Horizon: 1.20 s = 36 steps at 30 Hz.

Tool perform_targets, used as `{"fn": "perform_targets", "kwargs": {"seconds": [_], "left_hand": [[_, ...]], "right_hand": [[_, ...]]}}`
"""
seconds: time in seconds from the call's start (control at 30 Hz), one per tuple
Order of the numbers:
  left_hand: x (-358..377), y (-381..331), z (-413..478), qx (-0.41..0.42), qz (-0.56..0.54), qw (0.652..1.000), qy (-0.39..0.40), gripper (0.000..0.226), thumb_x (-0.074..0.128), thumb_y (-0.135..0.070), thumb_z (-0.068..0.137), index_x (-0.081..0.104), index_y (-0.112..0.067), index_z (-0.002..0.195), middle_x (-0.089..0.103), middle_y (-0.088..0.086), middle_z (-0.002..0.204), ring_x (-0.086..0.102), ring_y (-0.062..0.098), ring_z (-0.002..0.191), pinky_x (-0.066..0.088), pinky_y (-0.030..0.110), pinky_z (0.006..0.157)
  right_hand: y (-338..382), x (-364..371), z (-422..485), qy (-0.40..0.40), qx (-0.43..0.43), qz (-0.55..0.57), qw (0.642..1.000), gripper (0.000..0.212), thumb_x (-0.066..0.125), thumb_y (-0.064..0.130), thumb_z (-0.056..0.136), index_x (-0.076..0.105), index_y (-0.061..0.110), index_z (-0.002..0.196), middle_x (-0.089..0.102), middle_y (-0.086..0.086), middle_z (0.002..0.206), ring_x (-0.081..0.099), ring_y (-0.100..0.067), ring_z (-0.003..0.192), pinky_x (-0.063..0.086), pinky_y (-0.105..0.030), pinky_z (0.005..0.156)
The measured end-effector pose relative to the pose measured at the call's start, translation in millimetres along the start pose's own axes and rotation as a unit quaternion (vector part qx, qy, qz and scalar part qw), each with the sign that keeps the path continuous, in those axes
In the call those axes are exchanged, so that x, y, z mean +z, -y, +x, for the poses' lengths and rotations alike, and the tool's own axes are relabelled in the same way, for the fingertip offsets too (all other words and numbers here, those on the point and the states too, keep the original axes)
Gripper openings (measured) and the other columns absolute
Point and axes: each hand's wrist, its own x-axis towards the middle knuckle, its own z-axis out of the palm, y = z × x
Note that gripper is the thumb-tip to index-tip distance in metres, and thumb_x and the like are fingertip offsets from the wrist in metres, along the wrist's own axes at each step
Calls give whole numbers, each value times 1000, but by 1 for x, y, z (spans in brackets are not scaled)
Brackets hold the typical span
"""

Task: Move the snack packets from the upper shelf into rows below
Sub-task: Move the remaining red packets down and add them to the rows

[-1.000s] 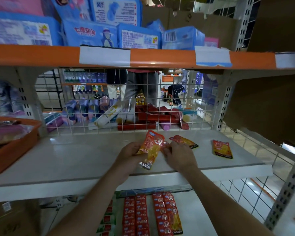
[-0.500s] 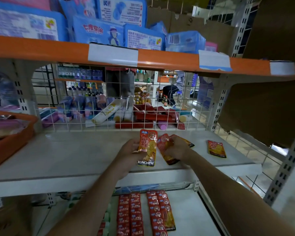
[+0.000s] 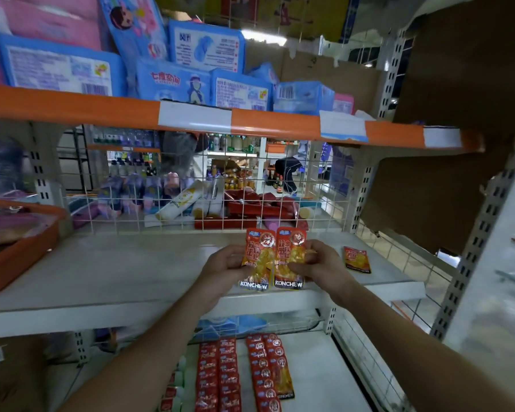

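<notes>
Snack packets (image 3: pixel 272 258) sit side by side, one pinched in each hand: left hand (image 3: pixel 223 264), right hand (image 3: pixel 318 263); keep them flat; lower both gently onto the rows below (image 3: pixel 244 373).

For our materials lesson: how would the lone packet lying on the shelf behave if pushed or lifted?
The lone packet lies flat, so it would probably slide, not roll. Its thin glossy film looks slippery, likely floppy and light.

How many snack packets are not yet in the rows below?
3. The left packet is in the left hand, the right packet in the right hand, and a loose packet lies on the white shelf to their right. Another may hide behind the right hand.
</notes>
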Motion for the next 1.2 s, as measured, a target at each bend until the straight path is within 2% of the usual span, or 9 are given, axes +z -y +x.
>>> {"fn": "perform_targets", "kwargs": {"seconds": [0.1, 0.3, 0.47, 0.6, 0.7, 0.83, 1.03, 1.13, 1.2], "left_hand": [[5, -2, -9, -5, -10, 1000, 2, 37, 71, 7, 84, 64, -13, 114, 78, 3, 97, 74, 19, 91, 55, 26, 75], [18, -6, -32, -11, 3, 1000, 29, 35, 72, 6, 84, 63, -9, 114, 77, 5, 96, 74, 20, 90, 59, 31, 78], [34, -4, -49, -12, 17, 999, 50, 34, 74, 4, 83, 63, -6, 113, 72, 11, 107, 72, 24, 95, 59, 41, 85], [50, 8, -63, -19, 26, 997, 68, 42, 75, 5, 81, 62, -12, 117, 74, 7, 105, 71, 23, 99, 59, 37, 84], [60, 26, -73, -35, 25, 996, 75, 49, 76, 8, 78, 59, -10, 120, 73, 9, 108, 70, 23, 99, 58, 34, 81], [67, 55, -86, -58, 45, 994, 86, 50, 77, 5, 78, 56, -12, 120, 71, 9, 109, 68, 23, 102, 57, 34, 81], [67, 99, -90, -92, 79, 986, 111, 47, 78, 3, 79, 57, -16, 116, 72, 6, 103, 69, 22, 99, 57, 39, 91], [64, 126, -85, -105, 94, 982, 122, 64, 81, 0, 76, 51, -19, 130, 73, 5, 108, 69, 20, 103, 55, 46, 94], [62, 145, -81, -109, 91, 981, 130, 85, 83, -2, 74, 41, -31, 142, 72, 6, 110, 70, 16, 103, 58, 45, 90]], "right_hand": [[5, -9, -17, 5, -5, -4, 1000, 33, 78, -7, 77, 62, 3, 104, 70, -27, 95, 70, -42, 92, 60, -48, 82], [13, -31, -52, 19, 13, -10, 1000, 40, 77, -8, 77, 57, -7, 112, 64, -35, 108, 72, -39, 91, 62, -40, 72], [11, -46, -82, 12, 26, -12, 1000, 41, 79, -7, 74, 60, -4, 111, 70, -25, 103, 72, -37, 90, 62, -48, 77], [-3, -52, -102, 13, 42, -35, 998, 38, 80, -6, 75, 60, -4, 107, 70, -20, 93, 73, -33, 82, 62, -44, 71], [-21, -54, -118, 16, 61, -58, 996, 35, 81, -6, 72, 60, -1, 100, 67, -10, 84, 71, -35, 80, 59, -50, 74], [-42, -55, -132, 44, 84, -72, 993, 33, 79, -6, 75, 59, 7, 98, 67, -12, 92, 71, -30, 82, 61, -40, 67], [-84, -53, -130, 58, 129, -75, 987, 31, 80, -7, 74, 61, 8, 95, 69, -14, 94, 71, -44, 88, 61, -49, 71], [-107, -51, -126, 65, 137, -98, 984, 33, 82, 1, 74, 64, 6, 101, 73, -14, 96, 72, -31, 74, 54, -36, 56], [-125, -48, -121, 67, 140, -115, 981, 32, 82, 3, 73, 65, 5, 100, 74, -13, 94, 70, -24, 69, 47, -32, 50]]}}
